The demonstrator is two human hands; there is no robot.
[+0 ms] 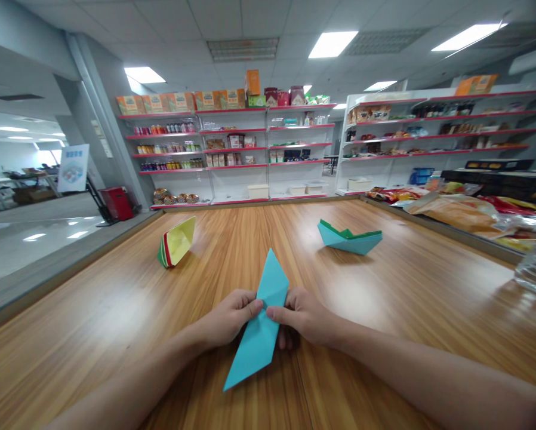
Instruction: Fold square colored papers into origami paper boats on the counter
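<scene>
Head view: two paper boats [182, 240] [351, 243] on one surface [429, 298]; above its near middle, one folded paper [259, 332]. Left hand [233, 315] and right hand [311, 316] each pinch it, grip closed. It is light blue, pointed at both ends.

- Looks like a folded light-blue paper [259, 335], slender, pointed at both ends.
- Slants from far right to near left.
- Held around the middle between left hand [233, 313] and right hand [310, 316].
</scene>
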